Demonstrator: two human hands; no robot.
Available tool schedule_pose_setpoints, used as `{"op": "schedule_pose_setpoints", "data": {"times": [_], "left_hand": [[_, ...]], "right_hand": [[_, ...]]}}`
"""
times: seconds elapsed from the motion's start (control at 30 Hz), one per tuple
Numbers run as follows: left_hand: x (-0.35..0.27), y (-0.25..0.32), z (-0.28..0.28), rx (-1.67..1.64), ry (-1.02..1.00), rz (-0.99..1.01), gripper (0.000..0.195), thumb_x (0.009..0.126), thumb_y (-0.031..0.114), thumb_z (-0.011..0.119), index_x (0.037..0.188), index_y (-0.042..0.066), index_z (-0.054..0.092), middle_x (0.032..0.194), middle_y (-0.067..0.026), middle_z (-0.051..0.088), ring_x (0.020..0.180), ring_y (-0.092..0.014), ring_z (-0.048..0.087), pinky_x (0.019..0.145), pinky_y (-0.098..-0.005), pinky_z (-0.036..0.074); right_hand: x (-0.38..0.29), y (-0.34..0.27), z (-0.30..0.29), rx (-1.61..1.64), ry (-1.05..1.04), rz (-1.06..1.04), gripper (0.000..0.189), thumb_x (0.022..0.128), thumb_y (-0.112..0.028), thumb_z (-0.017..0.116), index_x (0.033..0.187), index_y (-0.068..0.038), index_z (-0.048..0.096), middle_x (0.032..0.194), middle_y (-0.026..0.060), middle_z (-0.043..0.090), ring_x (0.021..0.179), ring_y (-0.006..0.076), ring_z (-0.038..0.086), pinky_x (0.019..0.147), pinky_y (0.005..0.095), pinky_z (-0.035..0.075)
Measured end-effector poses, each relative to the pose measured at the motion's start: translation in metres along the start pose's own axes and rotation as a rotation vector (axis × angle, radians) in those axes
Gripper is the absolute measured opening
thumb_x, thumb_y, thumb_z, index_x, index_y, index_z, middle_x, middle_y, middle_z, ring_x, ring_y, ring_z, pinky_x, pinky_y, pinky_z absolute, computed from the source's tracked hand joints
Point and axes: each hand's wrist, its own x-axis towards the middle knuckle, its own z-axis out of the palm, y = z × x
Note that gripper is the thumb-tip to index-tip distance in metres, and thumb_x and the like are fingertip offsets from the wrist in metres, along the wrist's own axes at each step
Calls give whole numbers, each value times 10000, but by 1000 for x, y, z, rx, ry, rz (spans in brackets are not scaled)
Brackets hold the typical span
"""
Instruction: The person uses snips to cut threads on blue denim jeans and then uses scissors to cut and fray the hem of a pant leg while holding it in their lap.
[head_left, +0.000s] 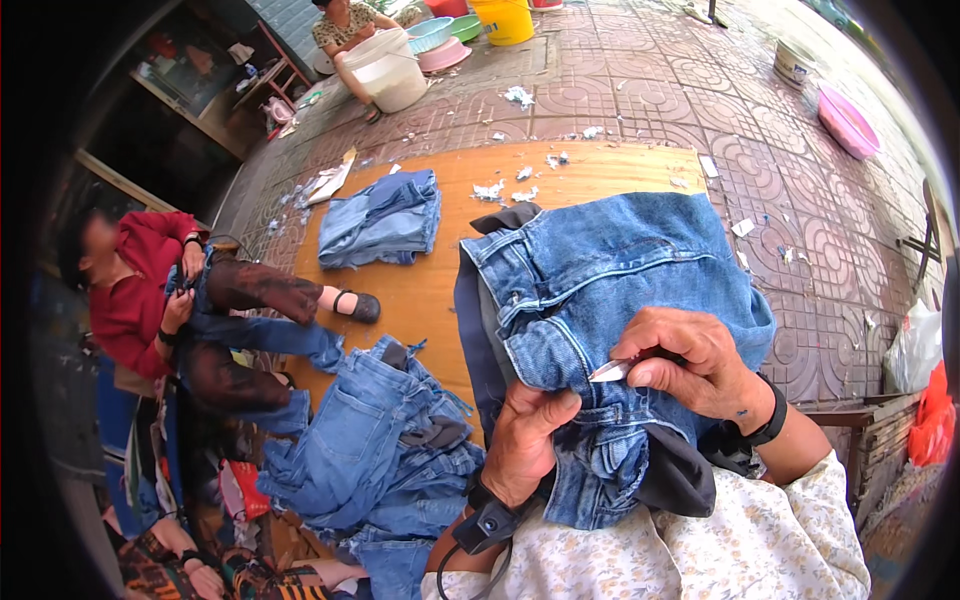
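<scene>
A pair of blue denim jeans (622, 262) lies bunched over my lap and the board before me, its fly and waistband facing up. My left hand (525, 435) pinches the denim near the waistband, thumb on top. In my right hand (682, 360) are small pointed metal snips (611, 371). Their tip touches or sits just above the seam beside my left thumb; most of the tool is hidden in the palm. Dark pocket lining (675, 472) hangs out near my lap.
A wooden board (450, 300) carries folded jeans (382, 217) and thread scraps (487, 191). Heaped jeans (360, 442) lie at left. A person in red (150, 277) sits beyond, one foot over the board. Another person (345, 30) sits by a white bucket (386, 71).
</scene>
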Motion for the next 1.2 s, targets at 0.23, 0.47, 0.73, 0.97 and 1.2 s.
{"op": "schedule_pose_setpoints", "data": {"times": [0.23, 0.47, 0.73, 0.97, 1.2], "left_hand": [[2, -1, 1, 13, -10, -14, 342, 822, 122, 609, 1156, 50, 585, 1123, -20, 605, 1047, -137, 535, 976, -293, 340], [1, 17, 0, 163, 10, 40, 474, 798, 69, 639, 1236, 9, 469, 1163, -63, 566, 1071, -154, 524, 971, -310, 364], [-14, 22, -24, 838, 28, 35, 584, 791, -3, 611, 1307, -50, 341, 1194, -128, 537, 1085, -167, 523, 930, -296, 407], [-1, 21, -29, 360, 145, 78, 437, 833, 5, 574, 1238, -39, 417, 1115, -80, 565, 1021, -131, 537, 904, -258, 407], [31, 24, -28, 154, 149, 127, 378, 849, 98, 609, 1179, -26, 473, 1096, -77, 574, 1000, -153, 538, 923, -283, 391]], "right_hand": [[-3, -1, 4, 33, 35, 80, 126, 821, -119, 639, 880, -18, 594, 764, 73, 597, 686, 205, 592, 596, 299, 444], [-10, 0, 6, 290, 111, 280, 232, 838, -217, 643, 944, -16, 600, 781, 34, 577, 704, 116, 555, 624, 247, 434], [-26, 12, 32, 126, -389, 326, 459, 744, -336, 719, 1044, -9, 600, 824, 126, 611, 722, 263, 617, 611, 342, 473], [-24, 13, 38, 78, -483, 351, 422, 759, -312, 711, 984, 33, 620, 826, 163, 628, 737, 298, 632, 612, 361, 479], [-30, 25, 39, 43, -488, 312, 467, 764, -364, 691, 983, 42, 615, 837, 179, 634, 752, 318, 627, 624, 378, 482]]}}
